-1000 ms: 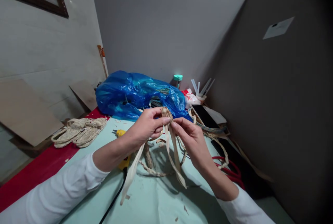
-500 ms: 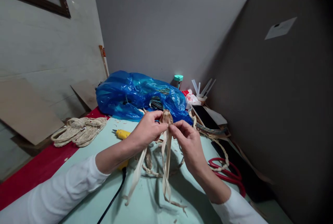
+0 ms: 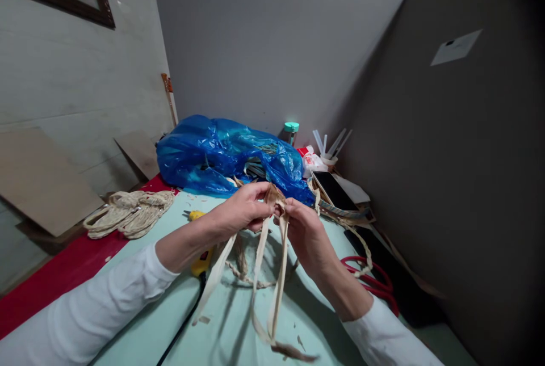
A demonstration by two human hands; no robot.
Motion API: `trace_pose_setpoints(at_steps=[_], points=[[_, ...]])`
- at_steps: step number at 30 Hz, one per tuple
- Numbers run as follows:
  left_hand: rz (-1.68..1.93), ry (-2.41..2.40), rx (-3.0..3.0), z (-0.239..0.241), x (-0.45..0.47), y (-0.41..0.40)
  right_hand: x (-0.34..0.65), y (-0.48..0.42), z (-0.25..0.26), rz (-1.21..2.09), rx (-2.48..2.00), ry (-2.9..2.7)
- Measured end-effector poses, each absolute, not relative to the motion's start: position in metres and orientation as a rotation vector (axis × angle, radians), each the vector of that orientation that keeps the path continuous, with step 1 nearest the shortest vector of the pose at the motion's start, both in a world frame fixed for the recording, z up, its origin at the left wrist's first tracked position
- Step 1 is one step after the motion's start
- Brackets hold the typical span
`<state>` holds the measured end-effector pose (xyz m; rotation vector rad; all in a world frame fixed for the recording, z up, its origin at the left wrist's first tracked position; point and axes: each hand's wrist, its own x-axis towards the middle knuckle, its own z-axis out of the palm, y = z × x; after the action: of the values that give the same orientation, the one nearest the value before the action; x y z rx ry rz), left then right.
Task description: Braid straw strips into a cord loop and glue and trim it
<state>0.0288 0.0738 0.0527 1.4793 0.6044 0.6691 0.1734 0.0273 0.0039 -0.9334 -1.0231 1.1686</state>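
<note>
Husk [image 3: 276,191] pinched between left hand [image 3: 249,207] and right hand [image 3: 307,230], one gripping each side, raised over the table [image 3: 238,320]. Sound handling, in my judgement, calls for light, even fingertip pressure, since dry fibre may split. Strips [image 3: 216,275] dangle below; glue gun [image 3: 200,266] lies left; bag [image 3: 225,144] sits beyond.

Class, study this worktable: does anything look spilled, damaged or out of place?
Scattered scraps on the pale green cover stand out, lower in the picture than the left hand and right hand, which pinch a dry fibrous piece. They look like stray litter on a plain surface. No spill or clear damage shows.
</note>
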Motion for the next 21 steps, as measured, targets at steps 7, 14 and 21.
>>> trace_pose_setpoints(at_steps=[7, 14, 21], points=[[0.666, 0.561, 1.451, 0.048, 0.022, 0.080, 0.173, 0.026, 0.002, 1.115, -0.948, -1.085], [0.723, 0.594, 1.429, 0.047, 0.026, 0.078, 0.175, 0.028, -0.002, 0.937, -0.995, -1.154], [0.920, 0.667, 1.309, 0.036, 0.035, 0.076, 0.166, 0.023, -0.003, 1.045, -0.902, -1.079]])
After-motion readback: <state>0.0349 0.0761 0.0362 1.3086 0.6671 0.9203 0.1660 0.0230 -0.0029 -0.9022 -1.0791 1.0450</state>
